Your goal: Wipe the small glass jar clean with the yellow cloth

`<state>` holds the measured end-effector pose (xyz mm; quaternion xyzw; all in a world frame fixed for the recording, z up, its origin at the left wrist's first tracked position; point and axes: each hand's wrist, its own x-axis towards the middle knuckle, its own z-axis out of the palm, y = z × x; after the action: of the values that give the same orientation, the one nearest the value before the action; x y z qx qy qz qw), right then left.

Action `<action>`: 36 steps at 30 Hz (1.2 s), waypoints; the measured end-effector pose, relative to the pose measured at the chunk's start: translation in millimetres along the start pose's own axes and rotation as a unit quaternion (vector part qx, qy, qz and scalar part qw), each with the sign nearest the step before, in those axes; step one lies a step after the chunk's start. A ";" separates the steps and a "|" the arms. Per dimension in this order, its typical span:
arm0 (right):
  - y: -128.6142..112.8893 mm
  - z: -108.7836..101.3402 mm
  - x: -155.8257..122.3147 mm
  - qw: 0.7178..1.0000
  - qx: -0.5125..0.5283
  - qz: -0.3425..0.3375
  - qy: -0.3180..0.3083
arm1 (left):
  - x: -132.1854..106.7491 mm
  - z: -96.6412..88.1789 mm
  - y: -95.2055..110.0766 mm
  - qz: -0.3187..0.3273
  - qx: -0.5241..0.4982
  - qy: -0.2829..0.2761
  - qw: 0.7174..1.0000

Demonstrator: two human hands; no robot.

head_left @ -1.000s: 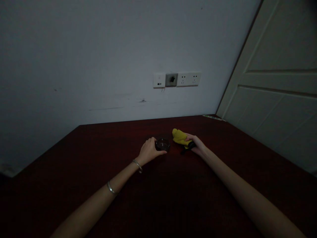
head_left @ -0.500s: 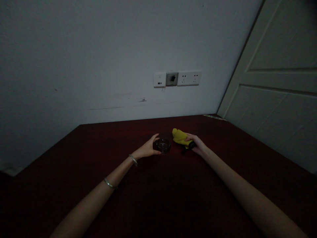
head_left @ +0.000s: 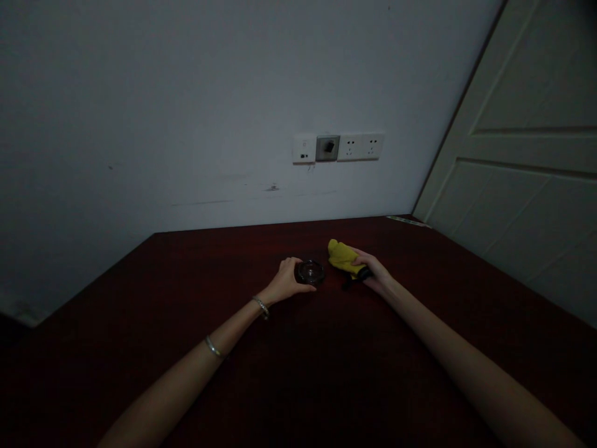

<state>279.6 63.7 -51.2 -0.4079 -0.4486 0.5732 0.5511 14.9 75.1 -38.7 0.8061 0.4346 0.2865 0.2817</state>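
A small round dark glass dish [head_left: 311, 271] sits on the dark red table [head_left: 298, 373] near the far middle. My left hand [head_left: 285, 285] curls round its left side, fingers and thumb on its rim. Just right of the dish lies a bunched yellow cloth [head_left: 342, 259]. My right hand [head_left: 374, 275] grips the cloth's near end, along with a small dark object that I cannot make out. Two bracelets ring my left forearm.
A white wall stands behind the table, with a row of sockets and a switch [head_left: 338, 147]. A pale panelled door [head_left: 527, 162] runs along the table's right side. A thin strip [head_left: 405, 219] lies at the far right corner.
My left hand opened off the dish half a second ago and has closed round it again. The dish sits slightly further right. My right hand has stayed on the cloth.
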 end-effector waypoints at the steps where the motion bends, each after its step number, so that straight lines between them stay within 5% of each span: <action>1: 0.0 0.7 1.1 1.000 -0.013 -0.010 0.001 | -0.7 0.6 0.3 -0.004 -0.011 -0.001 1.000; 9: -34.3 26.7 11.3 0.963 -0.212 -0.140 -0.087 | -3.4 4.9 -4.0 -0.002 -0.077 -0.012 0.997; 15: -61.2 62.5 7.6 0.845 -0.372 -0.226 -0.310 | -0.3 6.6 -7.4 0.026 -0.065 0.003 0.998; 23: -71.9 80.9 15.1 0.714 -0.431 -0.262 -0.486 | 0.9 5.4 -5.7 0.028 0.001 0.017 0.999; 28: -78.7 92.4 20.9 0.705 -0.395 -0.239 -0.539 | 0.3 4.0 -5.8 0.019 0.019 0.019 0.999; 36: -81.9 97.0 32.8 0.738 -0.343 -0.195 -0.546 | 0.6 4.5 -10.5 0.008 0.038 0.020 0.999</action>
<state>206.1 89.4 54.3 -0.0896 -0.9090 0.3845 0.1337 12.7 79.5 -49.1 0.8139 0.4441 0.2883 0.2393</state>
